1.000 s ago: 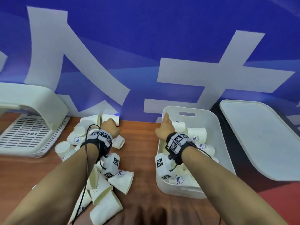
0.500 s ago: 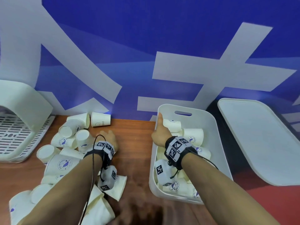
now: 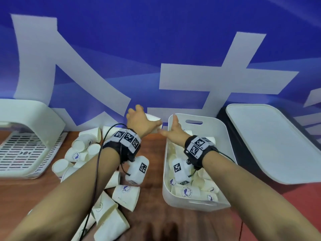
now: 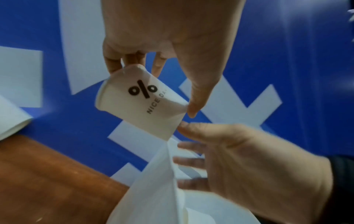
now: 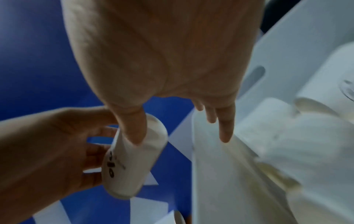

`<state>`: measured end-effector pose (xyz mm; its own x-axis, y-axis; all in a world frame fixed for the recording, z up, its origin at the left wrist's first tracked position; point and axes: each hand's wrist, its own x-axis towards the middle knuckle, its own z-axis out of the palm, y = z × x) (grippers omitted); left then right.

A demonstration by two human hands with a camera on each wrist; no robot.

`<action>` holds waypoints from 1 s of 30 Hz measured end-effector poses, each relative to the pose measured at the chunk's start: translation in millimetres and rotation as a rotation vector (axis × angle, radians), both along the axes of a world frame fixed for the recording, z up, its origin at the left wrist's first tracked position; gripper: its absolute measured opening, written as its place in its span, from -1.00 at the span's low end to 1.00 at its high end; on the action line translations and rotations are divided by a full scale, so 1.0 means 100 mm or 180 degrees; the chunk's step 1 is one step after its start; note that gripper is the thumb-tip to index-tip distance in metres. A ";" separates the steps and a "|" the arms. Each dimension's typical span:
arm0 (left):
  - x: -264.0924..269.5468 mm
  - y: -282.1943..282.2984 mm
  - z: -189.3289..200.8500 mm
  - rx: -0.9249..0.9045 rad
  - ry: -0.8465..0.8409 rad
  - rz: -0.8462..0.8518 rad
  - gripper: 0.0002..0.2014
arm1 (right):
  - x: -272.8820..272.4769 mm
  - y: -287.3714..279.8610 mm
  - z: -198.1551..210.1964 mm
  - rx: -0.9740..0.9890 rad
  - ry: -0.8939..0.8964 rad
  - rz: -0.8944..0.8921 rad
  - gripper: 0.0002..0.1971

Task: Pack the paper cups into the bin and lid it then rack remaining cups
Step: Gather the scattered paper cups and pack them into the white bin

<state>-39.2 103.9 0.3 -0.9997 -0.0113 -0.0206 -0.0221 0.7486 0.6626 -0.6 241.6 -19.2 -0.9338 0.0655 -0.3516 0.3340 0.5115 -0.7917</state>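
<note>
Our left hand [image 3: 139,121] grips a paper cup [image 4: 141,101] just beside the bin [image 3: 227,136]; only the left wrist view shows its "NICE DAY" print. Our right hand [image 3: 173,134], fingers straight, reaches toward it. Loose cups [image 3: 81,150] litter the wooden table [image 3: 152,223] below a blue wall [image 3: 156,40].

Wooden table [image 3: 152,221], loose cups [image 3: 126,194], bin [image 3: 227,136], rack [image 3: 26,150], lid [image 3: 271,141]

Rack [image 3: 26,150] far left, loose cups [image 3: 83,150] beside it, bin [image 3: 227,136] of cups right of those, lid [image 3: 271,145] rightmost
</note>
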 end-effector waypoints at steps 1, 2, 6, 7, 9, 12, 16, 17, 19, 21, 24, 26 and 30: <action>0.04 0.05 0.07 0.0004 0.0045 -0.0074 -0.14 | 0.03 0.05 0.13 -0.0163 0.0082 0.0105 0.03; 0.09 0.11 0.13 -0.0004 0.0058 -0.0163 -0.14 | 0.08 0.12 0.24 -0.0313 0.0127 0.0247 0.02; 0.34 0.42 0.25 0.0198 0.0051 -0.0539 -0.24 | 0.42 0.37 0.48 -0.0302 0.0318 0.0616 -0.19; 0.41 0.49 0.23 0.0262 0.0016 -0.0659 -0.27 | 0.51 0.44 0.45 -0.0126 0.0457 0.0510 -0.25; 0.53 0.60 0.14 0.0276 -0.0077 -0.1011 -0.32 | 0.66 0.58 0.34 0.0149 0.0513 0.0224 -0.35; 0.66 0.68 -0.09 -0.0022 -0.0068 -0.1589 -0.48 | 0.84 0.76 0.08 0.0233 0.0227 0.0066 -0.37; 0.76 0.66 -0.34 -0.0361 0.0122 -0.1792 -0.56 | 0.99 0.88 -0.08 0.0233 -0.0029 0.0024 -0.43; 0.77 0.66 -0.38 -0.0366 0.0163 -0.1755 -0.56 | 1.00 0.87 -0.07 0.0203 -0.0081 0.0037 -0.48; 0.79 0.64 -0.41 -0.0352 0.0277 -0.1685 -0.59 | 1.02 0.84 -0.05 0.0174 -0.0189 0.0131 -0.57; 0.81 0.61 -0.42 -0.0484 0.0410 -0.1676 -0.61 | 1.03 0.81 -0.08 0.0200 -0.0357 0.0218 -0.51; 0.89 0.55 -0.49 -0.0973 0.0536 -0.1859 -0.61 | 1.08 0.77 -0.17 0.0513 -0.0531 0.0284 -0.35; 0.96 0.53 -0.60 -0.1204 0.0613 -0.1989 -0.63 | 1.11 0.76 -0.23 0.0810 -0.0619 0.0337 -0.32; 1.03 0.49 -0.74 -0.1389 0.0848 -0.2031 -0.61 | 1.22 0.70 -0.42 0.0875 -0.0556 0.0294 -0.32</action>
